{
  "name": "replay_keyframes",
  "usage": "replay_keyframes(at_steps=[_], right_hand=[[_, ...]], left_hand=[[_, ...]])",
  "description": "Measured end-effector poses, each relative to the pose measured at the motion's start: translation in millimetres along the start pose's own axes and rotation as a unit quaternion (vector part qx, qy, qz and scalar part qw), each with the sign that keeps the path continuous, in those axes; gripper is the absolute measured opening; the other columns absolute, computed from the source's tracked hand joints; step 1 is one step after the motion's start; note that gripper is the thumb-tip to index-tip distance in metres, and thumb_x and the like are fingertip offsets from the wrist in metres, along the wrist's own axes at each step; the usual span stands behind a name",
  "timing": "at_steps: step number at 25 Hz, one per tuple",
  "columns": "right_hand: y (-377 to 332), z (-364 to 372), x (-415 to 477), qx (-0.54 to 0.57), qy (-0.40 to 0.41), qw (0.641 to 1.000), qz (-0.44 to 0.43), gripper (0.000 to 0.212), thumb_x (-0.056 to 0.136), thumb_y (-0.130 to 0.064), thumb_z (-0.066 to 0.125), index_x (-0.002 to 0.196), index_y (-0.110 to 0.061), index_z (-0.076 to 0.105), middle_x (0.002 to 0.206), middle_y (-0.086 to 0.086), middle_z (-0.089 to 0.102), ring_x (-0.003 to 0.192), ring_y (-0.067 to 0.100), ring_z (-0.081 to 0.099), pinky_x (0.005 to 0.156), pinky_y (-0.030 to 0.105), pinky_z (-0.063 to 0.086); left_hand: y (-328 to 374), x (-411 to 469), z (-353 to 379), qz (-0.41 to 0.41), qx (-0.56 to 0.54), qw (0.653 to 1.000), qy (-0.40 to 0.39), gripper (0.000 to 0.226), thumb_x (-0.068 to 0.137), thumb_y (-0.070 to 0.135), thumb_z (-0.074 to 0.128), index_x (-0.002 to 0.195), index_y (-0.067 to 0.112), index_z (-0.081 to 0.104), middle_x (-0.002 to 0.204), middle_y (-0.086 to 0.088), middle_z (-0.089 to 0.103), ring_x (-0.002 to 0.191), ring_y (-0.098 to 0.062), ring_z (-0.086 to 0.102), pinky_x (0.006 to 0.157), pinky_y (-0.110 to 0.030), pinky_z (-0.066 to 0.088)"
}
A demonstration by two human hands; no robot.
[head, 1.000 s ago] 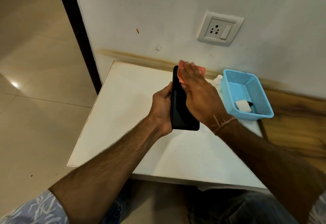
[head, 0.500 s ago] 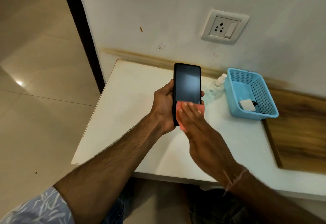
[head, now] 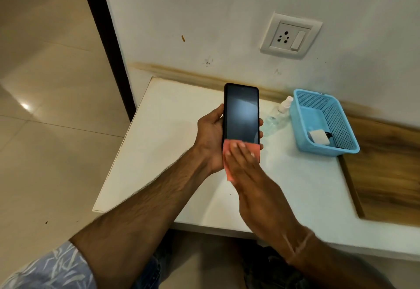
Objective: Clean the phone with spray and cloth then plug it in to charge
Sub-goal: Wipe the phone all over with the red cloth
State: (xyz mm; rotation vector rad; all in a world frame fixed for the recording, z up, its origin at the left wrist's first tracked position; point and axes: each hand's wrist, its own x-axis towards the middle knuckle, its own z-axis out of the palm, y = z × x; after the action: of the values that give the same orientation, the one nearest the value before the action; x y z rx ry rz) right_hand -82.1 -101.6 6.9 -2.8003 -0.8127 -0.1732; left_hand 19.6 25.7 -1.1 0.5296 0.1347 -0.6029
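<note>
A black phone (head: 241, 113) is held upright above the white table, screen dark and facing me, gripped along its sides by my left hand (head: 210, 137). My right hand (head: 244, 168) lies flat on a pink cloth (head: 228, 152) and presses it against the phone's lower end. A clear spray bottle (head: 276, 117) with a white nozzle lies on the table to the right of the phone. The white charger plug (head: 319, 137) rests inside the blue basket (head: 304, 104). A white wall socket (head: 291, 36) with its switch sits on the wall above.
The white table (head: 159, 152) stands against the wall. A wooden surface (head: 386, 170) adjoins it on the right. A dark door frame (head: 102, 38) and tiled floor lie to the left. My knees are below the table's front edge.
My right hand has slid the pink cloth from the phone's top down to its lower end, uncovering the screen. The phone has turned from edge-on to face me.
</note>
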Motion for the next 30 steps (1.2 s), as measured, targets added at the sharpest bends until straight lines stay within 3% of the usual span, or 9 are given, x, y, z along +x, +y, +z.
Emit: replay_keyframes(at_steps=[3,6,10,14,16,18,23,27,30], right_hand=[[3.6,-4.9,-4.3,0.001,-0.013,1.000,-0.023,0.049,0.090,0.000,0.046,0.138,0.002,0.042,0.147,0.017,0.037,0.136,0.037,0.034,0.103,0.054,0.040],[17.1,-25.7,51.7,0.037,0.028,0.999,0.026,0.051,0.097,0.000,0.041,0.146,-0.005,0.029,0.156,0.009,0.023,0.146,0.022,0.016,0.118,0.034,0.022],[34.2,-38.9,120.7,0.037,0.046,0.995,0.077,0.049,0.103,-0.012,0.033,0.150,-0.010,0.018,0.159,0.006,0.013,0.147,0.017,0.007,0.119,0.036,0.014],[19.7,-16.3,73.3,0.064,0.055,0.996,0.035,0.054,0.097,0.000,0.042,0.148,-0.009,0.025,0.157,0.006,0.017,0.147,0.019,0.010,0.120,0.035,0.015],[4.8,1.6,22.4,0.036,0.042,0.998,0.008,0.066,0.088,0.006,0.052,0.147,-0.008,0.026,0.156,0.006,0.021,0.146,0.022,0.014,0.119,0.036,0.015],[-1.5,9.7,-12.8,0.001,0.019,1.000,-0.010,0.070,0.082,0.005,0.056,0.146,-0.005,0.029,0.154,0.008,0.026,0.145,0.026,0.019,0.118,0.042,0.015],[16.8,-21.4,48.2,0.043,0.040,0.998,0.021,0.052,0.097,0.000,0.044,0.147,-0.003,0.028,0.156,0.010,0.022,0.146,0.023,0.016,0.119,0.039,0.020],[34.5,-38.5,115.9,0.039,0.047,0.997,0.055,0.049,0.104,-0.016,0.030,0.151,-0.011,0.016,0.160,0.005,0.010,0.147,0.016,0.005,0.119,0.036,0.016],[29.1,-24.6,92.8,0.044,0.049,0.997,0.030,0.049,0.103,-0.012,0.032,0.150,-0.010,0.020,0.159,0.006,0.011,0.148,0.018,0.004,0.119,0.039,0.017]], left_hand=[[-0.2,1.2,-0.9,-0.003,-0.012,1.000,-0.009,0.073,0.099,0.055,0.030,0.148,0.003,0.045,0.133,-0.023,0.053,0.107,-0.039,0.056,0.108,-0.053,0.036],[-1.5,3.7,-1.1,-0.001,0.025,1.000,0.009,0.069,0.097,0.058,0.038,0.140,0.007,0.057,0.140,-0.019,0.058,0.128,-0.039,0.056,0.116,-0.051,0.034],[-3.9,4.3,-0.9,0.003,0.034,0.998,0.048,0.054,0.096,0.057,0.046,0.122,0.018,0.074,0.128,-0.011,0.070,0.120,-0.032,0.065,0.099,-0.045,0.052],[2.1,1.1,-1.4,-0.002,0.004,1.000,0.009,0.065,0.095,0.056,0.044,0.137,0.009,0.061,0.138,-0.013,0.061,0.122,-0.035,0.061,0.112,-0.049,0.041],[3.7,0.5,-1.7,0.001,-0.019,1.000,-0.015,0.072,0.097,0.055,0.038,0.146,0.004,0.048,0.136,-0.018,0.054,0.111,-0.036,0.058,0.116,-0.054,0.031],[3.0,-0.2,-2.2,-0.006,-0.029,0.999,-0.021,0.073,0.098,0.055,0.035,0.148,0.003,0.045,0.133,-0.019,0.053,0.105,-0.035,0.057,0.114,-0.056,0.032],[0.5,2.3,1.6,-0.002,0.010,1.000,0.001,0.067,0.095,0.057,0.044,0.139,0.009,0.059,0.139,-0.017,0.059,0.127,-0.036,0.057,0.116,-0.050,0.034],[-2.1,0.4,1.2,-0.002,0.014,0.999,0.033,0.055,0.093,0.055,0.051,0.125,0.015,0.071,0.133,-0.012,0.067,0.121,-0.033,0.064,0.107,-0.048,0.044],[0.4,-0.6,1.2,-0.011,0.005,1.000,0.019,0.061,0.092,0.054,0.048,0.131,0.011,0.067,0.134,-0.014,0.065,0.117,-0.033,0.065,0.106,-0.046,0.045]])
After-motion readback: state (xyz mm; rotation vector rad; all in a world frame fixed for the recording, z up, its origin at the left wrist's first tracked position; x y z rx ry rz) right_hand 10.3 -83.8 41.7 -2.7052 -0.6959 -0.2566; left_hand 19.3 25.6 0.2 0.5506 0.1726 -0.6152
